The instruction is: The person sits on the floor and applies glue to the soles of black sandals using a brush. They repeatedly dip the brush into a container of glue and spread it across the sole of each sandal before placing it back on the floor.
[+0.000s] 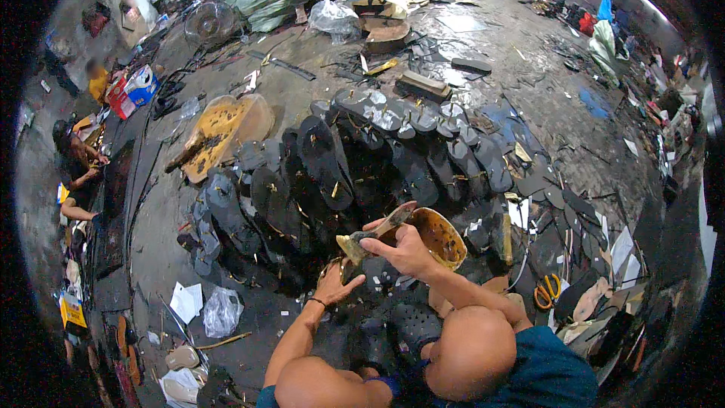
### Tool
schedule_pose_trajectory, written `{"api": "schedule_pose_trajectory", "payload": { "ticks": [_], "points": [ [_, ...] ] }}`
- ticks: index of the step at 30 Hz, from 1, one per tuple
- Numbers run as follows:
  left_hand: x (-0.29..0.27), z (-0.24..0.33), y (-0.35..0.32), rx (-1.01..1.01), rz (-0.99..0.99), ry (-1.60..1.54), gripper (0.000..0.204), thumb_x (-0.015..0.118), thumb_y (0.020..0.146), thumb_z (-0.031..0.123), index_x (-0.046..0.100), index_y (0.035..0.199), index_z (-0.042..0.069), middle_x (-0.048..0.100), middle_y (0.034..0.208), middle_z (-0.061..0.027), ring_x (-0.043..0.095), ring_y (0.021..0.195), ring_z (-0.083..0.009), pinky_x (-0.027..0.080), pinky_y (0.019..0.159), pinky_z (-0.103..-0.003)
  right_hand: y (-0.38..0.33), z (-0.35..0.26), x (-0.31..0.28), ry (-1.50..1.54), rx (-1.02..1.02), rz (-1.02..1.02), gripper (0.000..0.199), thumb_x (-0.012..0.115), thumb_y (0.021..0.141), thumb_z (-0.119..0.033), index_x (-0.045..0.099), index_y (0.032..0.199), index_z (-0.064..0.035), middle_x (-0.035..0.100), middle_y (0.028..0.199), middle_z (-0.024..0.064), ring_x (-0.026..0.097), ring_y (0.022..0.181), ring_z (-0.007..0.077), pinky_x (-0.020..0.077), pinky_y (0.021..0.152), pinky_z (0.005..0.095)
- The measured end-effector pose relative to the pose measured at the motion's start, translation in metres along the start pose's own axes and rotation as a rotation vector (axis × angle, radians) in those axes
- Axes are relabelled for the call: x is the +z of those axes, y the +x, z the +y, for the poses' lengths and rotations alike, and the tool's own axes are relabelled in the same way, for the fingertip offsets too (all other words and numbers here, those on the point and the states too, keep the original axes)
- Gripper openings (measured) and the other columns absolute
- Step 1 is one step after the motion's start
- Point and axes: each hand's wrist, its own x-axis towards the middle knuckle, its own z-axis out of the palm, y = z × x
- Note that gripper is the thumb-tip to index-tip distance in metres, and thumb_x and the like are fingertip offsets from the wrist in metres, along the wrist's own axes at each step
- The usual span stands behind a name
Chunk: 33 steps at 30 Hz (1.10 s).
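My right hand [406,251] is closed around the handle of a glue-caked brush [371,234], whose bristle end points left and down. Just below it, my left hand [337,284] presses flat on a dark sole [355,268] lying on the floor in front of me. Right behind my right hand stands a yellow-crusted glue bowl [445,238]. Beyond both hands, several black shoe soles [325,162] lie fanned out in overlapping rows. My bare knees fill the lower edge.
Yellow-handled scissors [547,291] lie at the right among cut scraps. A glue-stained board [219,132] rests at the back left. A clear plastic bag [221,310] and paper bits lie at the lower left. Another person [75,174] sits at the far left.
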Motion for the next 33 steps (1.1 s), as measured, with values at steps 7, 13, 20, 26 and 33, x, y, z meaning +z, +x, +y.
{"api": "schedule_pose_trajectory", "payload": {
  "ticks": [7,13,20,26,33],
  "points": [
    [0.008,0.0,-0.022,-0.158,0.167,-0.94,0.047,0.034,0.104,0.031,0.047,0.139,0.003,0.056,0.134,-0.0124,0.055,0.121,-0.0279,0.042,0.104,-0.04,-0.001,-0.018,0.002,-0.12,-0.11,0.125,0.033,0.077,0.082,-0.024,0.067,0.106,-0.0037,0.07,0.104,0.0089,0.065,0.094,0.0184,0.0496,0.088,0.033],
    [-0.071,0.088,-0.021,-0.131,0.249,-1.716,0.042,0.036,0.103,0.037,0.056,0.125,0.005,0.064,0.114,-0.0082,0.062,0.102,-0.0213,0.051,0.09,-0.037,0.024,-0.025,0.037,-0.33,-0.46,-0.002,0.022,0.074,0.083,-0.018,0.067,0.1,-0.0055,0.071,0.095,0.0109,0.069,0.089,0.0233,0.0525,0.078,0.0358],
    [-0.053,0.082,-0.032,-0.229,0.539,-1.662,0.042,0.041,0.103,0.038,0.057,0.122,0.005,0.064,0.113,-0.0069,0.063,0.099,-0.0193,0.051,0.087,-0.036,-0.005,-0.015,0.053,-0.202,-0.507,-0.193,0.017,0.075,0.081,-0.008,0.067,0.096,-0.0066,0.07,0.092,0.0101,0.067,0.085,0.0207,0.0496,0.075,0.0341],
    [-0.074,0.113,-0.031,-0.22,0.552,-1.641,0.045,0.041,0.103,0.043,0.059,0.118,0.004,0.067,0.106,-0.0104,0.066,0.093,-0.0204,0.053,0.083,-0.033,-0.005,-0.013,0.038,-0.469,-0.724,0.059,0.01,0.073,0.08,-0.014,0.068,0.089,-0.0136,0.071,0.094,0.0004,0.061,0.08,0.0233,0.0387,0.074,0.0388],
    [-0.069,0.112,-0.028,-0.138,0.683,-1.524,0.04,0.047,0.101,0.041,0.063,0.107,0.005,0.067,0.096,-0.0038,0.065,0.085,-0.0152,0.053,0.075,-0.031,-0.008,-0.017,0.054,-0.033,-0.117,0.129,0.025,0.073,0.085,-0.017,0.064,0.107,-0.0081,0.068,0.098,0.0032,0.062,0.09,0.0171,0.0456,0.084,0.0335]
  ]
}}
